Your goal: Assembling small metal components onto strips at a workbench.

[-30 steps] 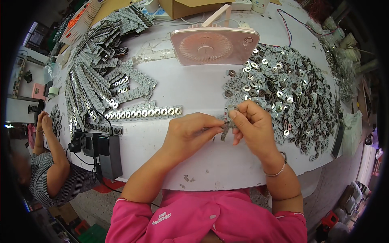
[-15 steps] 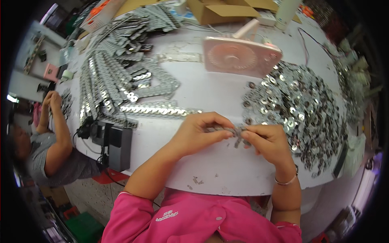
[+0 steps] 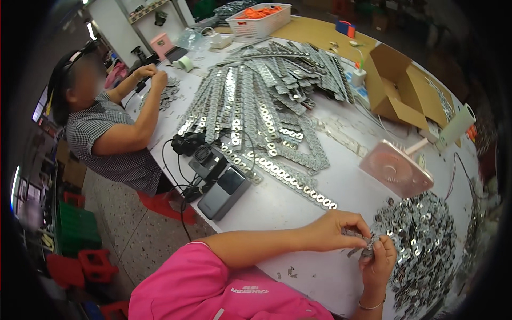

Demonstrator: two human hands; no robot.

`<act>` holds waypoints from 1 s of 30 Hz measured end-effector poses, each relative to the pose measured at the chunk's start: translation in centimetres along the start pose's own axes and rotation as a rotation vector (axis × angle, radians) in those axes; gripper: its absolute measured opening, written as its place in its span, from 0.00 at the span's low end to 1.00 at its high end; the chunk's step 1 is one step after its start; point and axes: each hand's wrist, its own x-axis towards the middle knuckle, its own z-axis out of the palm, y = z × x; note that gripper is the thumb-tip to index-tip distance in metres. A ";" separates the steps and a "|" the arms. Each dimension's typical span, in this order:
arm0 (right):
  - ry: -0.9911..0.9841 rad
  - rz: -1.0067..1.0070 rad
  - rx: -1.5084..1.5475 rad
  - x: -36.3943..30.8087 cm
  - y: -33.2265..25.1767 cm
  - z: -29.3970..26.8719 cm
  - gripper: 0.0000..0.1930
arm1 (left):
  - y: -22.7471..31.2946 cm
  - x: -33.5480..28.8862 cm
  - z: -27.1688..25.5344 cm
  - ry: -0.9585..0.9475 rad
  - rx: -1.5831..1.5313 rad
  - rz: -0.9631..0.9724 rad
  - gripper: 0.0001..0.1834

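Close together over the table's front right part, my left hand and my right hand are both closed, fingertips nearly touching. Between them they pinch a short piece of grey metal links; the fingers cover much of it. Just to the right of my hands spreads a large heap of small metal links, some with shiny round discs. A long strip of joined links lies beyond my left forearm. Many more such strips are piled farther back.
A pink fan stands beyond the heap, with an open cardboard box behind it. A grey power bank and cables lie at the left edge. Across the left side sits a co-worker. A white basket is at the back.
The view has swung left, so the table and my hands appear farther right, and more of the co-worker shows. My hands stay together on the metal links.
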 end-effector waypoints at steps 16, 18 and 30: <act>0.114 -0.020 -0.181 0.7 -0.4 1.2 0.07 | -0.9 1.0 0.9 0.197 0.320 0.263 0.12; 0.108 0.024 -0.176 0.5 -0.7 1.4 0.08 | -0.9 1.0 1.0 0.193 0.356 0.306 0.11; 0.252 -0.173 -0.825 1.5 -0.8 -1.0 0.08 | -2.3 1.2 0.4 0.070 0.131 0.019 0.11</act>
